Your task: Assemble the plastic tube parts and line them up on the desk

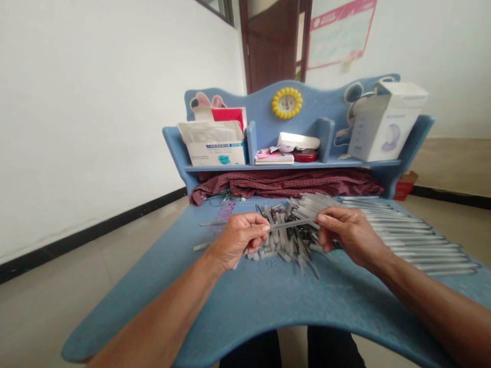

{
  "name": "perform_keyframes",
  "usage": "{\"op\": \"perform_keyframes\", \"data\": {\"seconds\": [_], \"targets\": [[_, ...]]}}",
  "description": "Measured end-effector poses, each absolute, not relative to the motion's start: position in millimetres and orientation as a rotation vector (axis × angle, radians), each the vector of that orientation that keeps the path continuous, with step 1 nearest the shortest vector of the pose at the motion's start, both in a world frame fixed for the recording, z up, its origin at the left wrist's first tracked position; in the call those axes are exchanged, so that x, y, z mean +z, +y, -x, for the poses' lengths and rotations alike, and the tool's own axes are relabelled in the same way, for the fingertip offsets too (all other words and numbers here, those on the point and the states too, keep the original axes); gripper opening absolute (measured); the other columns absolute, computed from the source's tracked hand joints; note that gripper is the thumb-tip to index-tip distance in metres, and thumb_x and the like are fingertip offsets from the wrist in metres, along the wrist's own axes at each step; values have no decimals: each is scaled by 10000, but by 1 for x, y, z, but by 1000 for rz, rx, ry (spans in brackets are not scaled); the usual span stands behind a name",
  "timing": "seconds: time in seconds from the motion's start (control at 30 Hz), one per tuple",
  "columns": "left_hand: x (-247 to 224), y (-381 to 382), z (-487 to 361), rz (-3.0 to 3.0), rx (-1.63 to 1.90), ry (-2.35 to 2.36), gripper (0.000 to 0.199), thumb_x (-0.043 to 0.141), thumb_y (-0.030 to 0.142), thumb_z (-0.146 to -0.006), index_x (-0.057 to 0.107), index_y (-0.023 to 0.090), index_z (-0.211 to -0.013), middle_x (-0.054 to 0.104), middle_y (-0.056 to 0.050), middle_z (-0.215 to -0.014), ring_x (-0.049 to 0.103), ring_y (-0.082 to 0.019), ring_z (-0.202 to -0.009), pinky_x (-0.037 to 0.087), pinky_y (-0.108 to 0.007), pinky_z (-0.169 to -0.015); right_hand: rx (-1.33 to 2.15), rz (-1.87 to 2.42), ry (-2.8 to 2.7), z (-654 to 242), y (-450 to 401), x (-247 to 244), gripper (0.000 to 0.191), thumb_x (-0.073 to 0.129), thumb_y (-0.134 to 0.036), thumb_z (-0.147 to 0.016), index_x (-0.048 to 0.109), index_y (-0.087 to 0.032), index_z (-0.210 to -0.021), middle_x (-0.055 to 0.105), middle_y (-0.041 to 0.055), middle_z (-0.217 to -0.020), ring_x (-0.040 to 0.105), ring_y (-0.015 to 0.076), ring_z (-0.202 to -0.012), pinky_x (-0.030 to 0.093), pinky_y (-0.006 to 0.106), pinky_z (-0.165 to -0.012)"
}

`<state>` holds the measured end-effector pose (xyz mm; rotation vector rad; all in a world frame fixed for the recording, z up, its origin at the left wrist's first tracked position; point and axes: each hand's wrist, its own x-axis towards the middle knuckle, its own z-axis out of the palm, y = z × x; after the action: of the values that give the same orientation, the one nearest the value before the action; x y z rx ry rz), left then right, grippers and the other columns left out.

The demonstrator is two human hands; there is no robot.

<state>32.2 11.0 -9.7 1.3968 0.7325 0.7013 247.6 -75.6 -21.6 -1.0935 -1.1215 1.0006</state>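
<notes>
Both hands raised just above the blue surface (268, 301), held level, facing each other. Left hand (240, 240) pinches 1 end of a thin grey rod (293, 223) between thumb and fingers; right hand (347, 232) pinches the other end. The rod spans the gap between them, horizontal, likely so that both ends stay controlled at once. Wrists bent slightly inward, forearms converging from the near edge.

Directly under and behind the hands: a loose pile of short grey pieces (286, 248), jumbled. Right of the right hand: long grey tubes (414, 240) laid in parallel rows, apparently sorted apart. Beyond the hands: plaid cloth (284, 183) under a shelf (291, 164).
</notes>
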Motion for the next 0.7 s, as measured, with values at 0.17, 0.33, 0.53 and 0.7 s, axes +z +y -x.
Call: {"op": "perform_keyframes", "data": {"seconds": [0.17,0.33,0.53,0.7], "targets": [[-5,12,-32,-1448,724,759,188,687,274,-642,591,134,-724,545,31,-537,368,-22,-372,274,-130,-329,1001,1054,-1132,-249,-70,-24,269,626,-397,-716,564,-144,-652,600,-16,-435,505,96,-306,391,190,-332],[-2,18,-33,-1492,746,778,177,687,285,-652,616,151,-741,548,35,-544,379,-30,-375,285,-146,-344,1028,1015,-1160,-253,-63,-23,285,615,-420,-714,543,-154,-645,590,-26,-427,503,95,-300,370,178,-317],[5,16,-35,-1490,743,804,95,649,263,-699,621,181,-736,552,53,-554,355,-34,-405,284,-157,-378,904,1121,-1300,-262,-56,-17,276,554,-447,-760,551,-171,-754,596,-27,-510,539,104,-388,390,196,-379],[4,10,-39,-1546,767,805,144,647,292,-699,605,160,-738,552,44,-560,375,-40,-401,289,-159,-377,2,1397,-1632,-264,-58,-13,265,569,-343,-788,585,-188,-1003,646,38,-825,588,151,-711,425,253,-619]]}}
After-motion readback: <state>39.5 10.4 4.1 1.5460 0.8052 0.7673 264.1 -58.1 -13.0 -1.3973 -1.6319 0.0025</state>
